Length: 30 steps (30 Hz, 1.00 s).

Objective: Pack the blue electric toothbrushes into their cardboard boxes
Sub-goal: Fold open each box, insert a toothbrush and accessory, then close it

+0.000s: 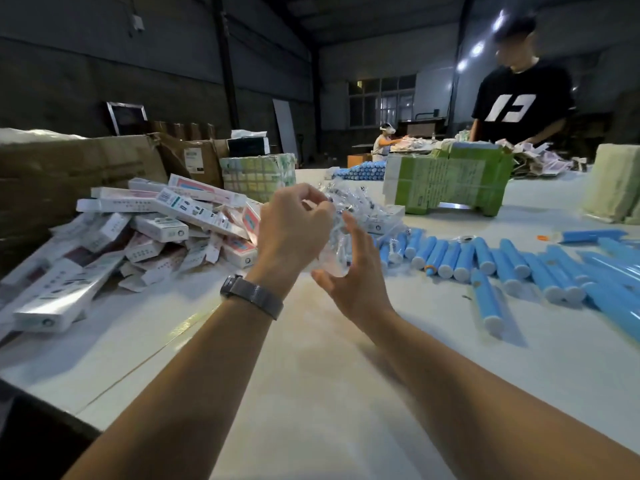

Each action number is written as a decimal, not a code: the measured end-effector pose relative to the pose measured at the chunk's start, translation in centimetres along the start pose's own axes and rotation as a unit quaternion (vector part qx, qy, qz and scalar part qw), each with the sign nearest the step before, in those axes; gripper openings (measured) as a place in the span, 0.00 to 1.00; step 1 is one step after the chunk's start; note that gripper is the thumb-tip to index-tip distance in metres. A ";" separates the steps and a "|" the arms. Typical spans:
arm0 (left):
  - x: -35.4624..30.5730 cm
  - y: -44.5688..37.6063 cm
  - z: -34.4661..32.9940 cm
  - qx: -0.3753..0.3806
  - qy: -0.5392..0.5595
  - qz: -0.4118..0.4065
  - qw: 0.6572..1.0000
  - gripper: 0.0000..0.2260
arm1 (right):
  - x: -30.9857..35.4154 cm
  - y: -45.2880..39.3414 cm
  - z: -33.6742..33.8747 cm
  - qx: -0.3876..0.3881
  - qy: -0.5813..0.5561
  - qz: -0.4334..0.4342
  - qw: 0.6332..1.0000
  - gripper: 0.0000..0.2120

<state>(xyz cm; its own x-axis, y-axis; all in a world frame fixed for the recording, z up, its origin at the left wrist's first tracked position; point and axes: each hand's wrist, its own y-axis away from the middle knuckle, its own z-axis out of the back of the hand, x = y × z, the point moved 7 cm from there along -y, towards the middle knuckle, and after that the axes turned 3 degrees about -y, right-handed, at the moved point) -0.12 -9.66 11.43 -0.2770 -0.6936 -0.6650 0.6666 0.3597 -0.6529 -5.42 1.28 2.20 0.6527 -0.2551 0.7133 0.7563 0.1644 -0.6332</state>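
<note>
The toothbrushes (485,261) lie in a row right of the hands, long axes running roughly toward the camera, white ends nearest (far-right ones are cut off). Left hand (291,230) pinches a clear wrapper (341,220), contents too blurry to make out. Right hand (353,275) is spread open beside it. Boxes (156,223) are piled left of the hands.

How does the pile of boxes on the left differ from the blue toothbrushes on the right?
The boxes are white, flat-sided and heaped in a jumbled pile; the toothbrushes are blue, round and lie side by side in one layer. The boxes carry print; the toothbrushes are plain with white ends. Both rest on the white table.
</note>
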 end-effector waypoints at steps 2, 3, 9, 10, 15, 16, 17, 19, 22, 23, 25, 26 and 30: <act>-1.8 0.7 -0.3 0.056 0.104 0.015 0.993 0.05 | 0.8 -0.3 0.4 0.014 -0.016 0.007 1.000 0.27; -2.2 0.8 -0.4 0.073 0.155 0.025 0.985 0.05 | 1.2 -0.4 1.1 0.007 -0.033 -0.005 0.999 0.16; -1.5 1.9 -0.4 -0.006 0.314 0.004 0.949 0.06 | 2.0 -0.1 4.4 0.076 -0.140 -0.058 0.986 0.06; -1.1 2.6 -1.9 0.039 0.325 0.009 0.945 0.12 | 1.9 0.3 4.6 0.101 -0.158 -0.069 0.980 0.06; -0.4 6.1 -7.3 0.184 0.358 0.011 0.915 0.16 | 2.3 1.6 5.8 0.214 -0.191 -0.080 0.955 0.22; -0.2 6.1 -7.3 0.177 0.380 0.017 0.908 0.15 | 2.3 1.4 6.1 0.253 -0.184 -0.093 0.945 0.26; 0.0 6.0 -7.1 0.170 0.392 0.021 0.904 0.16 | 2.2 1.2 6.6 0.286 -0.174 -0.110 0.936 0.28; 0.2 5.9 -6.9 0.162 0.386 0.011 0.908 0.17 | 1.5 0.3 8.9 0.282 -0.149 -0.120 0.940 0.24; -0.2 6.2 -6.7 0.147 0.354 -0.019 0.923 0.14 | -1.2 -2.0 14.5 0.090 0.027 -0.120 0.988 0.11; -0.3 6.3 -6.6 0.141 0.351 -0.025 0.925 0.12 | -2.6 -2.4 16.6 0.023 0.158 -0.145 0.976 0.10; -0.5 6.4 -6.5 0.137 0.343 -0.032 0.929 0.09 | -5.6 -1.7 19.1 0.009 0.390 -0.230 0.892 0.13; -0.6 6.5 -6.5 0.142 0.336 -0.035 0.930 0.07 | -7.1 -1.0 19.4 0.046 0.449 -0.265 0.852 0.16; -1.5 7.1 -6.9 0.186 0.336 -0.047 0.922 0.07 | -10.0 0.5 18.9 0.130 0.465 -0.317 0.817 0.25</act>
<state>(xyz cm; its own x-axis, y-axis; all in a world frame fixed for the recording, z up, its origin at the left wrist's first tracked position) 0.26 -1.74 5.28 -0.6290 -0.1234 -0.7676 0.7741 -0.0080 -0.6331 -10.73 21.93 0.41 -0.0972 -0.9605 0.2607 0.9919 -0.1151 -0.0542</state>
